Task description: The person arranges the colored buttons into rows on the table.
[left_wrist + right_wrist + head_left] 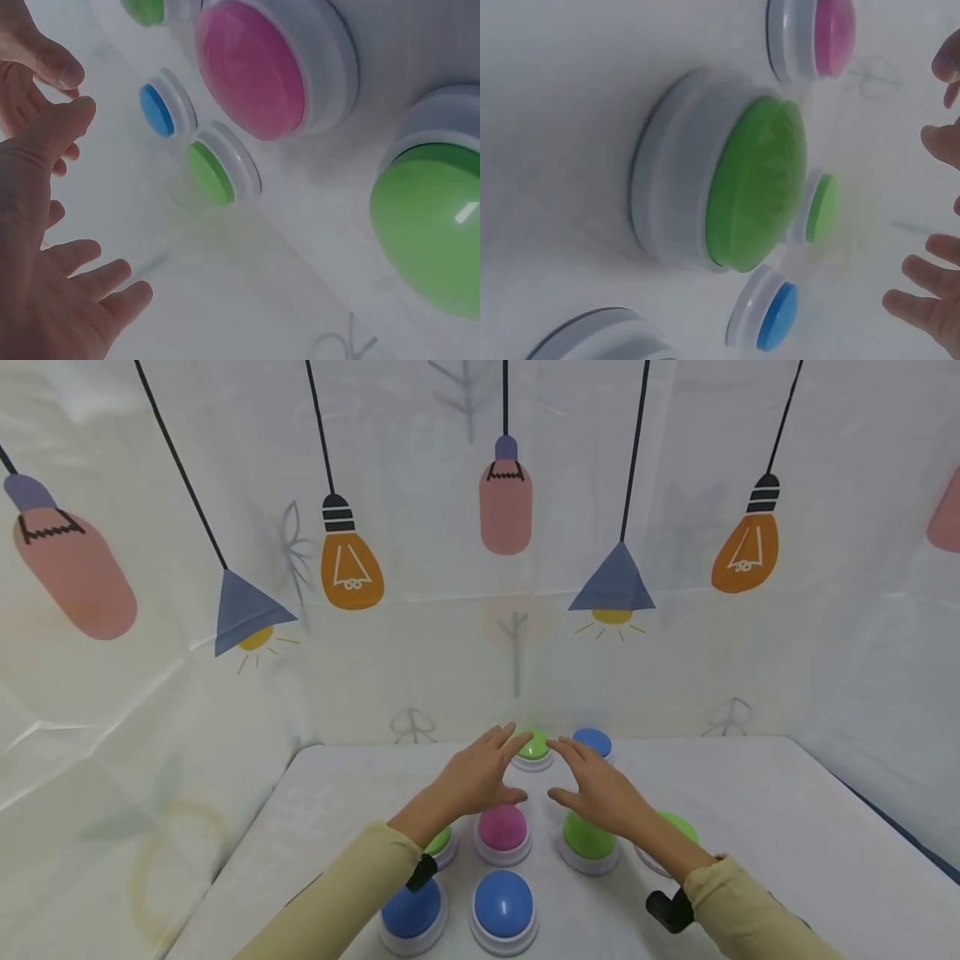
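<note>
Both hands hover over a white table among domed push buttons on white bases, with fingers extended and nothing held. My left hand point(476, 777) is above and behind the pink button point(502, 828); a green button point(437, 841) is partly hidden by that wrist. My right hand point(603, 789) is over a green button point(588, 837), its forearm partly covering another green button point(681, 825). The thumbs and fingertips point toward each other, a gap between them. In the left wrist view, the left hand point(64, 300) appears apart from the pink button point(251, 71).
At the back stand a green button point(534, 746) and a blue button point(592, 742). Two blue buttons point(503, 903) sit near the front, one partly behind the left sleeve. A white sheet point(435, 652) printed with hanging lamps surrounds the table point(330, 827).
</note>
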Available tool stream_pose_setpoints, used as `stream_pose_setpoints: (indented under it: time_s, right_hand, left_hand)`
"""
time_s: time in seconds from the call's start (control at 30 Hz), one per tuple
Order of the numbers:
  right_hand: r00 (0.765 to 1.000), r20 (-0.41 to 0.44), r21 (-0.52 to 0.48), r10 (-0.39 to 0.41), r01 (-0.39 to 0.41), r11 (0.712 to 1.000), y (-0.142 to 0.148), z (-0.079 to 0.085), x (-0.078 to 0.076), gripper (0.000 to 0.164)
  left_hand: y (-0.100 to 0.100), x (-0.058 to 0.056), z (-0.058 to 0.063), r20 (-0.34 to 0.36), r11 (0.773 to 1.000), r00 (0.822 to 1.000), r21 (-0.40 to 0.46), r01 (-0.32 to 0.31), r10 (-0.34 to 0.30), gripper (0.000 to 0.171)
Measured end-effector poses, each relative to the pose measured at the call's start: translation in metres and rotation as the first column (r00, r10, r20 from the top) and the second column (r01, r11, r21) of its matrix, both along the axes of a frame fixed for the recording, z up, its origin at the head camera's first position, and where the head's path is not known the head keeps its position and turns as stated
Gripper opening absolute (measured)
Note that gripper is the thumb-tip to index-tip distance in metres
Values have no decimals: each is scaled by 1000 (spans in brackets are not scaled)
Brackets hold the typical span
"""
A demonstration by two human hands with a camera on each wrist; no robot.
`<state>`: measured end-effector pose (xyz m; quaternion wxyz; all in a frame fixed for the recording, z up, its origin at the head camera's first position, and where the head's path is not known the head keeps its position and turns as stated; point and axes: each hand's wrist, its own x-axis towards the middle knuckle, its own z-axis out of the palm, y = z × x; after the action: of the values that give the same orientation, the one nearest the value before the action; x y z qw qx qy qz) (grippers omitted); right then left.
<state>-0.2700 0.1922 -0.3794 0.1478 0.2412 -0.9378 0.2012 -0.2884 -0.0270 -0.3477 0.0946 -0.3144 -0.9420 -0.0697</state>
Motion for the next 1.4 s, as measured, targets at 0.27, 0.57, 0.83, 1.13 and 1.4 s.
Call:
stream_pose_setpoints:
  time_s: [0.27,0.57,0.83,1.13,1.4]
  right_hand:
    - [998,51,13,-28,27,1000,-1,-6,-38,70]
    - [992,91,47,-82,78,996,1,-21,-66,68]
    - [980,163,49,-117,110,993,-2,-30,-90,71]
    - [979,184,41,-90,84,996,-14,-28,-112,72]
    - [955,288,82,-73,52,995,-16,-20,-117,74]
  left_hand:
    - [8,-36,-8,31,996,996,-38,-78,79,83]
    - [16,-64,-19,113,988,982,-11,-151,151,83]
    - [29,-81,-32,179,978,962,-73,-197,207,89]
    - [26,-92,-43,269,963,927,-11,-269,262,89]
    - [33,-101,-49,293,971,932,39,-234,213,89]
